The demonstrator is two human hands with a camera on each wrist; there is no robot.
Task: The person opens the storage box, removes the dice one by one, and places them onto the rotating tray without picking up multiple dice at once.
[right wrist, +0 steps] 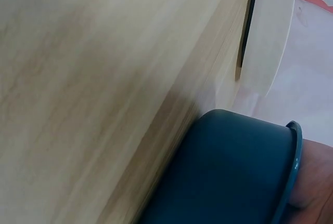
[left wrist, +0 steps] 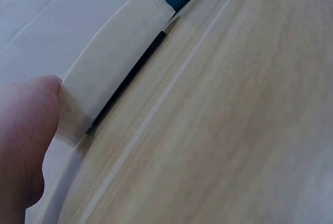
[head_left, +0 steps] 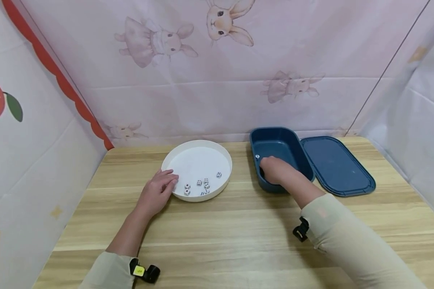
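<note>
A round white tray stands on the table with several dice in its front half. At its left edge my left hand holds the rim; in the left wrist view the thumb touches the tray's wall. Further right is a dark blue rectangular box. My right hand reaches down into it, close to the left wall, its fingertips hidden. A small white die shows by that wall, beside the hand. The right wrist view catches mostly the box's outer side.
A flat blue lid lies on the wooden table, right of the box. Behind stands a pink cloth backdrop with rabbits. Pale printed cloth walls flank the table on both sides.
</note>
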